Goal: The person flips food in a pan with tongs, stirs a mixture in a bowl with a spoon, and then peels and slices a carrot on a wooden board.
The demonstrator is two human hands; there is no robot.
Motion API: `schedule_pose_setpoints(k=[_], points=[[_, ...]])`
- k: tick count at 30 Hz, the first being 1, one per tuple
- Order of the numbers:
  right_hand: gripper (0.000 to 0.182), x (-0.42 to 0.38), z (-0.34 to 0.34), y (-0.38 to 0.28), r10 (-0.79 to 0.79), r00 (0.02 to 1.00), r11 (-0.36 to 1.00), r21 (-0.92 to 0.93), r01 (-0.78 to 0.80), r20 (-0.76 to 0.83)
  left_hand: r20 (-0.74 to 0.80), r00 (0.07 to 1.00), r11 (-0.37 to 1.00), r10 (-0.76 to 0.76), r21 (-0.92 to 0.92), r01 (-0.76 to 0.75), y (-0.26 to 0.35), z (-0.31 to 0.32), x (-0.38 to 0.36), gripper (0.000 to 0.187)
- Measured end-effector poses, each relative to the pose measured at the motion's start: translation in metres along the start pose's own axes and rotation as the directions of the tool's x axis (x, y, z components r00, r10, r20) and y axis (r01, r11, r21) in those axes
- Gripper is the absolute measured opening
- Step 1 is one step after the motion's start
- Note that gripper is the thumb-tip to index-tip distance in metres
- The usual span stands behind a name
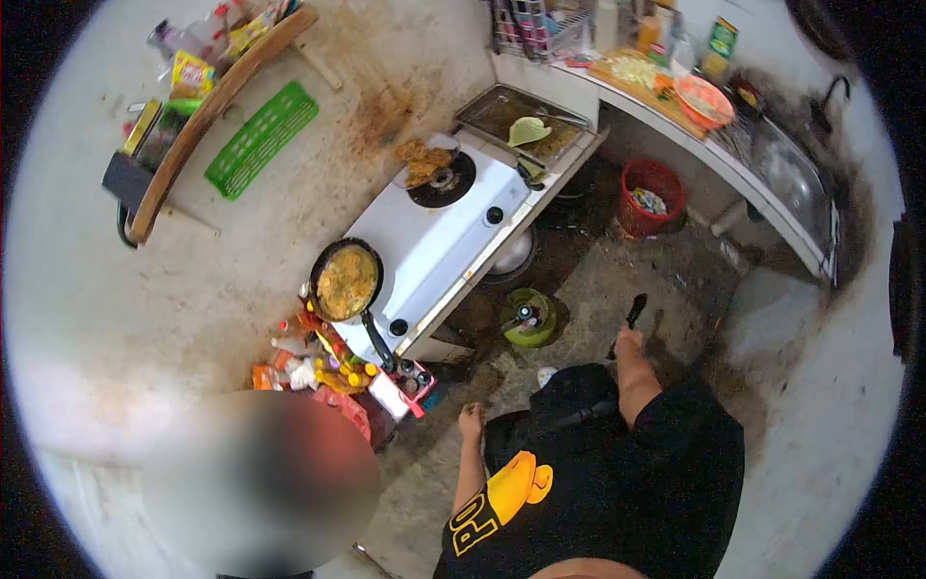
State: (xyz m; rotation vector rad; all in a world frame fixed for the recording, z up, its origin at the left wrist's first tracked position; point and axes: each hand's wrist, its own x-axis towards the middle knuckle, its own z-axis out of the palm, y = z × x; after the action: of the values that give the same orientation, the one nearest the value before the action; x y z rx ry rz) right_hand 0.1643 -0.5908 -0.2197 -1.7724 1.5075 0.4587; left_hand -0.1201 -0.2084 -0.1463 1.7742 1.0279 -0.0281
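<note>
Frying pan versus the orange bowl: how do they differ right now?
The frying pan sits on the stove; the orange bowl is up on the counter.
The frying pan is dark with a long black handle; the orange bowl shows no handle.
The frying pan holds golden-brown food; the orange bowl holds something pale, too small to identify.
Both are round, open-topped and in use as containers.

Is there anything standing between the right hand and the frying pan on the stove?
Nothing visible seems to block the right hand from the frying pan; the green cylinder between them sits low, on the floor.
</note>
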Motion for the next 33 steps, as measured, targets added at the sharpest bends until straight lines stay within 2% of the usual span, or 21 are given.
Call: schedule_pose_setpoints(k=[1, 2, 3, 4, 5, 7, 9, 10, 12, 13, 14, 16, 20, 21, 22, 23, 24, 25, 28, 30, 33], points=[[0.049, -0.014, 0.01, -0.007, -0.115, 0.992, 0.991, 0.059, 0.118, -0.052, -0.089, 0.996, 0.998, -0.023, -0.06, 0.017, -0.036, 0.001, -0.004, 0.043], [0.059, -0.033, 0.02, -0.019, -0.231, 0.967, 0.963, 0.115, 0.242, -0.104, 0.032, 0.999, 0.999, -0.004, 0.05, 0.003, -0.077, -0.007, -0.009, 0.047], [0.059, -0.058, 0.018, -0.035, -0.278, 0.956, 0.953, 0.094, 0.286, -0.093, -0.168, 0.975, 0.953, -0.147, 0.238, 0.185, -0.062, -0.006, -0.049, 0.046], [0.061, -0.085, 0.008, -0.047, -0.188, 0.98, 0.967, 0.188, 0.173, 0.064, -0.162, 0.963, 0.931, -0.214, 0.266, 0.251, -0.078, -0.014, -0.078, 0.044], [0.083, -0.112, 0.001, -0.063, -0.102, 0.967, 0.968, 0.246, 0.043, 0.234, -0.178, 0.938, 0.897, -0.297, 0.284, 0.338, -0.093, -0.017, -0.107, 0.044], [0.091, -0.111, 0.017, -0.068, -0.143, 0.913, 0.942, 0.336, 0.007, 0.382, -0.189, 0.863, 0.807, -0.469, 0.305, 0.505, -0.129, -0.015, -0.162, 0.043], [0.092, -0.124, 0.024, -0.062, -0.177, 0.883, 0.883, 0.466, -0.053, 0.435, -0.191, 0.774, 0.722, -0.603, 0.282, 0.632, -0.144, -0.016, -0.203, 0.042], [0.087, -0.108, 0.037, -0.058, -0.297, 0.759, 0.845, 0.529, -0.074, 0.58, -0.179, 0.731, 0.681, -0.658, 0.274, 0.679, -0.151, -0.019, -0.217, 0.042], [0.077, -0.154, 0.003, -0.051, -0.452, 0.615, 0.837, 0.546, 0.041, 0.646, -0.171, 0.665, 0.629, -0.727, 0.223, 0.745, -0.158, -0.022, -0.239, 0.041], [0.077, -0.122, 0.011, -0.049, -0.362, 0.733, 0.927, 0.307, 0.217, 0.576, -0.168, 0.639, 0.61, -0.751, 0.196, 0.768, -0.159, -0.023, -0.246, 0.041], [0.077, -0.089, 0.012, -0.039, -0.311, 0.762, 0.948, 0.237, 0.21, 0.569, -0.168, 0.616, 0.595, -0.77, 0.16, 0.787, -0.158, -0.019, -0.251, 0.041], [0.076, -0.081, -0.002, -0.031, -0.274, 0.74, 0.959, 0.227, 0.167, 0.614, -0.165, 0.584, 0.576, -0.795, 0.095, 0.812, -0.153, -0.011, -0.243, 0.041], [0.076, -0.075, -0.005, -0.031, -0.249, 0.705, 0.968, 0.145, 0.206, 0.664, -0.175, 0.565, 0.574, -0.806, 0.0, 0.819, -0.127, -0.002, -0.203, 0.04], [0.076, -0.08, -0.002, -0.031, -0.248, 0.693, 0.967, 0.127, 0.222, 0.677, -0.212, 0.803, 0.732, -0.557, 0.331, 0.596, -0.17, 0.01, -0.183, 0.043], [0.075, -0.082, -0.004, -0.033, -0.249, 0.688, 0.965, 0.112, 0.238, 0.682, -0.318, 0.625, 0.649, -0.713, 0.037, 0.76, -0.141, 0.004, -0.168, 0.044], [0.075, -0.082, -0.004, -0.035, -0.249, 0.681, 0.962, 0.094, 0.256, 0.689, -0.298, 0.603, 0.65, -0.74, -0.089, 0.754, -0.091, -0.016, -0.159, 0.042], [0.075, -0.081, -0.005, -0.037, -0.251, 0.675, 0.959, 0.081, 0.272, 0.694, -0.209, 0.555, 0.585, -0.805, -0.124, 0.802, -0.068, -0.03, -0.145, 0.043], [0.075, -0.083, -0.004, -0.041, -0.252, 0.665, 0.955, 0.072, 0.286, 0.702, -0.269, 0.602, 0.642, -0.752, -0.089, 0.762, -0.06, -0.032, -0.13, 0.044], [0.075, -0.089, -0.002, -0.045, -0.253, 0.645, 0.947, 0.047, 0.319, 0.721, -0.294, 0.661, 0.71, -0.69, -0.096, 0.698, -0.015, -0.047, -0.098, 0.044], [0.074, -0.095, -0.006, -0.045, -0.248, 0.633, 0.945, 0.038, 0.326, 0.733, -0.352, 0.702, 0.766, -0.619, -0.072, 0.639, -0.011, -0.042, -0.08, 0.044], [0.074, -0.09, -0.016, -0.051, -0.258, 0.627, 0.938, 0.035, 0.344, 0.736, -0.341, 0.71, 0.761, -0.617, -0.026, 0.649, -0.002, -0.033, -0.066, 0.043]])
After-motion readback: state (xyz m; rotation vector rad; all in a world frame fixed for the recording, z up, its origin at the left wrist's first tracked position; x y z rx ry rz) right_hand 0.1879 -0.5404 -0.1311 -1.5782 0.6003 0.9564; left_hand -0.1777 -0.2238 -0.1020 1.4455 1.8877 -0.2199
